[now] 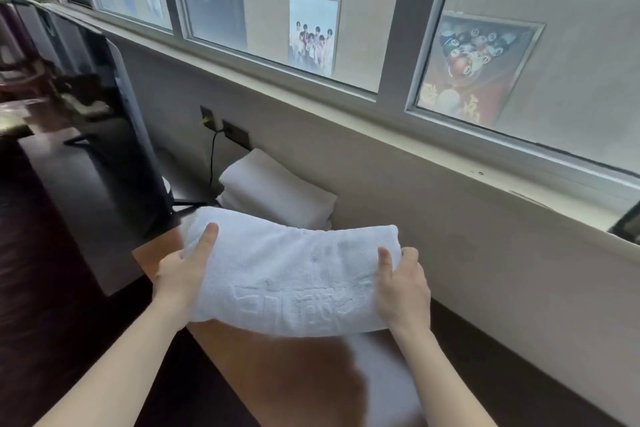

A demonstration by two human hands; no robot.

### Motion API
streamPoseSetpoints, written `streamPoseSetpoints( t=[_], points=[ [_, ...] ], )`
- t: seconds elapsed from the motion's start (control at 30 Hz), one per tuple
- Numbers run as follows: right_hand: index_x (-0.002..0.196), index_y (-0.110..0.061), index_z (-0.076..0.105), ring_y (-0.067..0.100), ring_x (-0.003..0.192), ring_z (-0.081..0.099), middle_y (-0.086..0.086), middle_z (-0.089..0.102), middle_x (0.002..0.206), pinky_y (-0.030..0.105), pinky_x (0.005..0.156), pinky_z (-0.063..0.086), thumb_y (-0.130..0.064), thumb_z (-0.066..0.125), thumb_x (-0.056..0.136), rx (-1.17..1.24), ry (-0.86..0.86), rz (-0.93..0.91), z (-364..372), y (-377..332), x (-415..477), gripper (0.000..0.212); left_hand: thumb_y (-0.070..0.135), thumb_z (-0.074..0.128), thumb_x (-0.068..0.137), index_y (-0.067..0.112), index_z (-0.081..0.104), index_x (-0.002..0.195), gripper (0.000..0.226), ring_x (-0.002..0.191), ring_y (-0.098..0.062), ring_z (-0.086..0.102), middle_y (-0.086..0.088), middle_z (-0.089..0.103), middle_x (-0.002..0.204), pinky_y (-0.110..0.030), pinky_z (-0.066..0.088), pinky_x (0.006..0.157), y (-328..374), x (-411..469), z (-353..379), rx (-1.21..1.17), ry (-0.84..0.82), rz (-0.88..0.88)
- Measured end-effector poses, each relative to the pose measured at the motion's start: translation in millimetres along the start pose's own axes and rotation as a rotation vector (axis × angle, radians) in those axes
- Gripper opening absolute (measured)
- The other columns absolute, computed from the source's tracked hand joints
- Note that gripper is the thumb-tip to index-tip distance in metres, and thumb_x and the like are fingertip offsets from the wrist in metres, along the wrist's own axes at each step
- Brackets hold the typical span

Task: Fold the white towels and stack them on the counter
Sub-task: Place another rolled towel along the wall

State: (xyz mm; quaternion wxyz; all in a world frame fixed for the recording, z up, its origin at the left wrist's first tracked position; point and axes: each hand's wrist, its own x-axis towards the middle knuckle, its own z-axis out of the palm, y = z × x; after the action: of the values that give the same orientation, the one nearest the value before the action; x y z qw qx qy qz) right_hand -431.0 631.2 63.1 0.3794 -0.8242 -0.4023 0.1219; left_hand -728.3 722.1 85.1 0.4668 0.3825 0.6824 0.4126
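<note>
A folded white towel [294, 274] with embossed lettering hangs in the air above the brown counter [287, 367]. My left hand [181, 270] grips its left end, thumb on top and fingers hidden underneath. My right hand [401, 284] grips its right end the same way. Just behind the held towel, a stack of folded white towels [273, 191] lies on the counter against the wall.
A dark flat screen [128, 149] on a stand rises left of the stack. Wall sockets [235, 133] with a plugged black cable sit behind the stack. A window ledge [450, 163] runs along the wall on the right. Dark floor lies to the left.
</note>
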Motion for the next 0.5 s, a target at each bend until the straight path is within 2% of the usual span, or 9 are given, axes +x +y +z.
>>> streamPoseSetpoints(
  t=[0.17,0.23,0.33,0.43,0.5],
  points=[
    [0.125,-0.013,0.040,0.025,0.090,0.049,0.008,0.057,0.114,0.037,0.075,0.036,-0.062,0.026,0.097,-0.007,-0.019,0.054,57.8,-44.7,54.4,0.058,0.081,0.065,0.068,0.016,0.066,0.097,0.071,0.093,-0.026,0.064,-0.001,0.067,0.103,-0.042,0.054,0.085,36.8,88.8,5.1,0.056,-0.006,0.017],
    [0.126,-0.013,0.040,0.025,0.092,0.050,0.008,0.056,0.116,0.037,0.075,0.036,-0.060,0.026,0.098,-0.001,-0.019,0.080,71.8,-61.0,69.4,0.057,0.081,0.065,0.068,0.015,0.067,0.093,0.071,0.094,-0.028,0.065,-0.004,0.069,0.103,-0.044,0.054,0.087,52.1,118.6,8.3,0.070,-0.015,0.031],
    [0.133,-0.012,0.037,0.031,0.105,0.053,0.011,0.054,0.124,0.036,0.078,0.034,-0.057,0.028,0.100,0.005,0.014,0.120,90.6,-82.4,90.5,0.058,0.083,0.064,0.064,0.008,0.065,0.089,0.080,0.092,-0.031,0.065,-0.008,0.069,0.099,-0.048,0.053,0.089,75.6,163.2,15.1,0.080,-0.053,0.055],
    [0.131,-0.010,0.038,0.034,0.103,0.054,0.014,0.055,0.120,0.037,0.077,0.034,-0.056,0.029,0.100,-0.010,0.071,0.158,111.8,-102.6,107.1,0.056,0.080,0.063,0.071,0.017,0.057,0.079,0.064,0.084,-0.024,0.059,0.000,0.061,0.090,-0.043,0.052,0.083,98.0,207.3,29.7,0.108,-0.121,0.090],
    [0.129,-0.009,0.038,0.035,0.101,0.055,0.015,0.055,0.118,0.038,0.076,0.036,-0.056,0.029,0.100,-0.040,0.125,0.197,127.9,-114.0,114.7,0.056,0.073,0.062,0.079,0.020,0.052,0.076,0.055,0.079,-0.022,0.054,0.005,0.054,0.083,-0.037,0.044,0.078,113.0,235.6,44.1,0.131,-0.179,0.128]
  ],
)
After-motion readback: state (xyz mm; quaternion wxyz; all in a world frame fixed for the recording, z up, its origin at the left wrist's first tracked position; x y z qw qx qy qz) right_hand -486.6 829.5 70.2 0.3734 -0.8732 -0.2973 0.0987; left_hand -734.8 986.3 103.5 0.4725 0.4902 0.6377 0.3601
